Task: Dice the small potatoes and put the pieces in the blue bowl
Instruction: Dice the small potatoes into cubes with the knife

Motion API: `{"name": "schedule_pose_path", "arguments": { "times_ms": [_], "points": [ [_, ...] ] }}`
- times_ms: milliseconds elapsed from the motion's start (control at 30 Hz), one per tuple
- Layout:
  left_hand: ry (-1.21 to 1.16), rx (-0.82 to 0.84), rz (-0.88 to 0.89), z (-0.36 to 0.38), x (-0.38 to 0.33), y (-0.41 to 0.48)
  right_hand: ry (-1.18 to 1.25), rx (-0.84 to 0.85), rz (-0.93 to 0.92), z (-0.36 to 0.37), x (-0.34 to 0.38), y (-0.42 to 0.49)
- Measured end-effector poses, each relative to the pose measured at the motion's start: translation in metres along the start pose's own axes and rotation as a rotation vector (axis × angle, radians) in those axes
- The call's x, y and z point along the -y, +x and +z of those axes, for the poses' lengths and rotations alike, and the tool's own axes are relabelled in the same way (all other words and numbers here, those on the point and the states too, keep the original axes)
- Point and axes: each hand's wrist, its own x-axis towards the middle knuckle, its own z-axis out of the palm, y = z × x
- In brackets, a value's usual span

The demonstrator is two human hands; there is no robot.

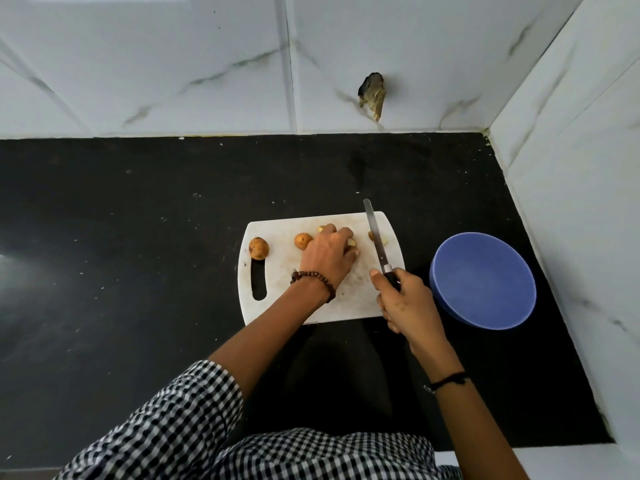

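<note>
Black counter (138,237), white board (277,275), left hand (327,258) fingers (346,234) holding mostly hidden potato piece (352,242), right hand (405,303) gripping knife (375,237)

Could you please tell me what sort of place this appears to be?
Most likely a home kitchen corner: a black countertop meets white marble-look wall tiles, and a white cutting board with small potatoes lies beside a blue bowl.
</note>
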Motion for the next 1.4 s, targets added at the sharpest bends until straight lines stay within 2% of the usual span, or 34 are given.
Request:
{"name": "schedule_pose_path", "arguments": {
  "times_ms": [133,300,533,667,767,867,967,1133,1267,1400],
  "points": [
    [0.005,0.017,0.008,-0.001,-0.008,0.011,-0.015,-0.053,-0.032,0.003,0.001,0.018],
    [-0.109,0.002,0.021,0.005,-0.026,0.017,0.015,-0.123,-0.074,0.001,0.007,0.025],
    [-0.177,0.033,0.104,0.009,-0.027,0.005,-0.018,-0.145,-0.082,-0.001,0.006,0.028],
    [-0.044,-0.082,0.115,-0.006,-0.001,-0.005,-0.012,-0.127,-0.09,0.003,0.001,0.028],
    [0.142,-0.19,0.067,-0.022,0.02,-0.005,-0.017,-0.116,-0.112,0.008,-0.001,0.027],
    [0.25,-0.064,0.019,-0.035,0.032,0.003,-0.02,-0.105,-0.131,0.012,0.001,0.025],
    [0.287,0.025,0.062,-0.04,0.035,0.01,-0.024,-0.092,-0.135,0.015,0.005,0.022],
    [0.293,-0.062,0.14,-0.035,0.033,0.01,-0.02,-0.089,-0.124,0.016,0.003,0.014],
    [0.331,-0.058,0.21,-0.023,0.024,-0.009,0.017,-0.076,-0.097,0.015,-0.002,0.002],
    [0.193,-0.072,0.155,-0.006,0.028,-0.03,0.023,-0.059,-0.098,0.024,-0.009,-0.013]
  ]
}}
